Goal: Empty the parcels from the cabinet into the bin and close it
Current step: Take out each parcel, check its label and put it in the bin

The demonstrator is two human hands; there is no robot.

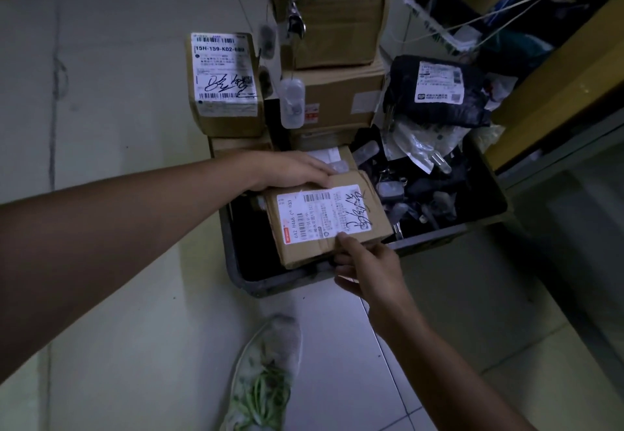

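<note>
A flat cardboard parcel (341,238) with a white shipping label hangs over the near left part of the dark plastic bin (270,283). My left hand (290,172) grips its far edge from above. My right hand (366,266) pinches its near edge, thumb on the label. The bin holds several parcels: a labelled box (224,93) at the back left, stacked cardboard boxes (332,35) in the middle, a black bag parcel (439,93) at the right, and small plastic-wrapped packets (418,150). The cabinet's yellow frame (553,86) stands at the right.
Pale tiled floor (118,93) spreads left of and in front of the bin. My shoe (266,373) rests on the floor just before the bin's near edge. Thin cords (472,22) hang across the dark cabinet opening at the top right.
</note>
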